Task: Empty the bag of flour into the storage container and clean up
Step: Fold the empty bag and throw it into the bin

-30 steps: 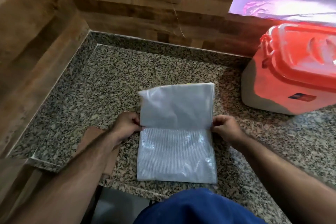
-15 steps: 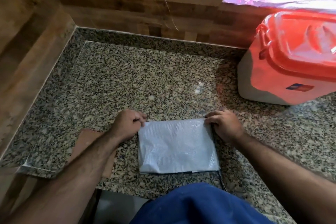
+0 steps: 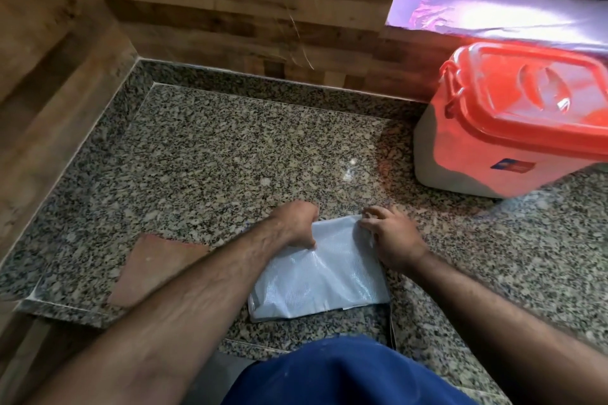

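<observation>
The empty flour bag [image 3: 324, 276] lies folded at the tabletop's [image 3: 214, 158] front edge, both hands pinching its far fold: left hand [image 3: 296, 223], right hand [image 3: 391, 240]. Light, limp and probably slippery plastic; corners grip best.

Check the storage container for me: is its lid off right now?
No. The orange lid sits closed on the storage container, which stands on the counter.

Bare forearms with no sleeves; a blue garment [image 3: 345, 371] with faint pale specks.
</observation>
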{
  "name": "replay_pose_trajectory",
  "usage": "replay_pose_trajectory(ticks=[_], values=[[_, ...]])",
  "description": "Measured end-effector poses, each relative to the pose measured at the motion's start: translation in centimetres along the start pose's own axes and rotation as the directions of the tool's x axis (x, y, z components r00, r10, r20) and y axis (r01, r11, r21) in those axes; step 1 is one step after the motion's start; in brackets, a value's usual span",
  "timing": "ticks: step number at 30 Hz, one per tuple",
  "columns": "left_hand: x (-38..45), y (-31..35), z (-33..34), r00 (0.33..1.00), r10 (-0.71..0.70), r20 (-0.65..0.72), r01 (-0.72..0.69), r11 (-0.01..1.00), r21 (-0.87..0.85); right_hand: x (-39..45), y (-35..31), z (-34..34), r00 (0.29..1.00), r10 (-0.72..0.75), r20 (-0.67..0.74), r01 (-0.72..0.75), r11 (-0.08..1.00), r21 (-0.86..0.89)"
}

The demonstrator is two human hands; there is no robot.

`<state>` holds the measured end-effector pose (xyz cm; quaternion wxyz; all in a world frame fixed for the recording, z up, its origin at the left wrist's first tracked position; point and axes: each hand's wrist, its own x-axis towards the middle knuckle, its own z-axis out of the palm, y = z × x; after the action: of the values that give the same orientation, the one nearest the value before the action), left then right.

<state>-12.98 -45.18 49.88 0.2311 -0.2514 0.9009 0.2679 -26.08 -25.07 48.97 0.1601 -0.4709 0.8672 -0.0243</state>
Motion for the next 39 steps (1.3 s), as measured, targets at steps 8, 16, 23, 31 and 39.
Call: replay_pose_trajectory(ticks=[8, 16, 23, 31, 39], values=[[-3.7, -3.5, -3.7, 0.999, 0.036, -0.02, -0.041, 0.769, -0.638, -1.9, -0.5, -0.5, 0.861, 0.41, -0.301, -0.058, 0.668, 0.742], [-7.7, -3.5, -2.7, 0.939, -0.134, -0.316, -0.308, 0.076, -0.948, -1.1, -2.5, -3.2, 0.997, 0.014, 0.07, -0.067, -0.14, 0.988], [-12.0, -0.9, 1.5, 0.895, -0.311, -0.32, -0.366, -0.101, -0.925, -1.6, -2.0, -6.1, 0.975, -0.205, 0.081, -0.101, -0.089, 0.991], [-20.8, 2.0, 7.8, 0.835, -0.467, -0.292, -0.318, 0.024, -0.948, -4.4, -1.6, -5.7, 0.912, -0.373, 0.169, -0.135, 0.116, 0.984], [-31.1, 3.8, 17.9, 0.575, -0.76, -0.303, -0.427, 0.038, -0.904, -9.4, -7.0, -2.6, 0.798, -0.531, 0.285, -0.218, 0.186, 0.958]])
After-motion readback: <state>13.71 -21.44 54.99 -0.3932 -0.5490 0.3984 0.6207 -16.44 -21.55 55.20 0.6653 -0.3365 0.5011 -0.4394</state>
